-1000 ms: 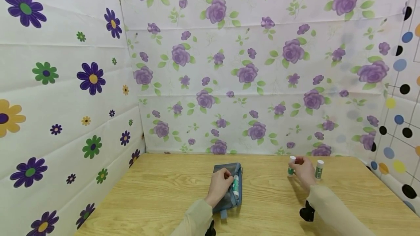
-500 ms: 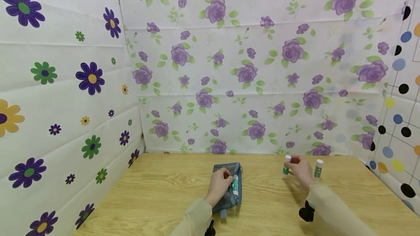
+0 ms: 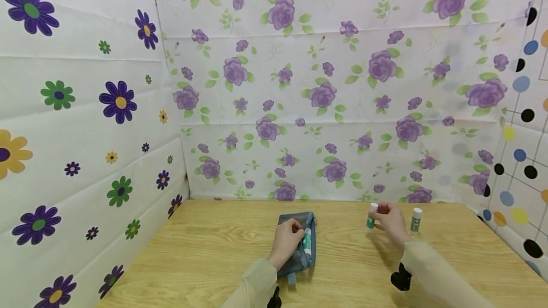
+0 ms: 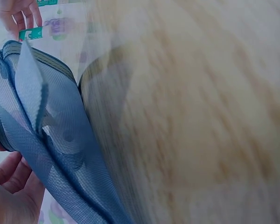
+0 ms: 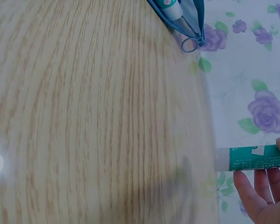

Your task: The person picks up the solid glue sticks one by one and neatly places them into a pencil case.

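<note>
With my left hand (image 3: 286,241) I grip the open edge of a blue-grey mesh zip pouch (image 3: 295,267) lying on the table. In the left wrist view the pouch (image 4: 79,140) hides part of those fingers. Inside its opening lies a green-and-white glue stick (image 3: 307,241). Farther right, my right hand (image 3: 392,222) pinches a second glue stick (image 3: 370,223) between thumb and fingers, its white cap up. The right wrist view shows its green label (image 5: 245,158) and the fingers along one side. A third glue stick (image 3: 415,221) stands upright just right of that hand.
The wood-grain table (image 3: 214,246) meets a floral cloth wall (image 3: 265,165) at its back edge. Patterned cloth also hangs at the left (image 3: 141,194) and right sides. A small ring (image 5: 189,45) hangs from the pouch's zip end.
My right hand has moved a little to the left with the glue stick, away from the standing one. The left hand and the pouch stay in place.
</note>
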A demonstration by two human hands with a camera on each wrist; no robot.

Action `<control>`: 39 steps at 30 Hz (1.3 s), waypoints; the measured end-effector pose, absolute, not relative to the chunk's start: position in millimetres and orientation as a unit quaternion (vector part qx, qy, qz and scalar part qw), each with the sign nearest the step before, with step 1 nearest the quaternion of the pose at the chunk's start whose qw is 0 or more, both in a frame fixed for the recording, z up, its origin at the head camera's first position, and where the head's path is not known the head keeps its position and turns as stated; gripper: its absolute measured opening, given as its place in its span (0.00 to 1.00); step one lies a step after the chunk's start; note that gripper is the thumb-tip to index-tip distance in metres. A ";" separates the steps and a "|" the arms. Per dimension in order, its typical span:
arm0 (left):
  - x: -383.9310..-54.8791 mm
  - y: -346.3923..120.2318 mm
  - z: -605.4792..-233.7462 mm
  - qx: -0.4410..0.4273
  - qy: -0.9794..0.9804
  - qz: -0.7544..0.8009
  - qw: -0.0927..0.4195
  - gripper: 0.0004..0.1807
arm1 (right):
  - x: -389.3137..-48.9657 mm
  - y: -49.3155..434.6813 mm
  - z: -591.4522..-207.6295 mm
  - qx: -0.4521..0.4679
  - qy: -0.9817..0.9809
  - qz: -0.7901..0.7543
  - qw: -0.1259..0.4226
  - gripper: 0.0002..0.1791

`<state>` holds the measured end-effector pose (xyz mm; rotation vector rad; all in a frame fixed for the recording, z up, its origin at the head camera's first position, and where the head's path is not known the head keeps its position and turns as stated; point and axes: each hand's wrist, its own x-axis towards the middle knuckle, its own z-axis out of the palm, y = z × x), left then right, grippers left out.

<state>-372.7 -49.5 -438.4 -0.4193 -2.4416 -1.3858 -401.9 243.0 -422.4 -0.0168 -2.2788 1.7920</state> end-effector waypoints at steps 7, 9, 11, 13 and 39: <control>-374.9 -50.0 -440.2 -0.145 -0.852 -0.479 0.152 0.04 | -397.8 238.0 -417.4 0.003 -0.770 0.630 0.102 0.23; -374.1 -50.3 -440.1 -0.151 -0.849 -0.481 0.157 0.04 | -397.0 237.0 -416.8 0.003 -0.767 0.634 0.099 0.22; -372.7 -50.8 -439.6 -0.159 -0.844 -0.484 0.165 0.05 | -396.5 236.0 -416.5 0.004 -0.764 0.639 0.095 0.23; -371.9 -51.4 -439.6 -0.172 -0.840 -0.483 0.179 0.05 | -396.2 234.6 -416.4 0.004 -0.760 0.644 0.092 0.22; -375.7 -50.4 -440.7 -0.146 -0.849 -0.483 0.155 0.04 | -391.7 213.2 -411.5 0.017 -0.745 0.664 0.064 0.21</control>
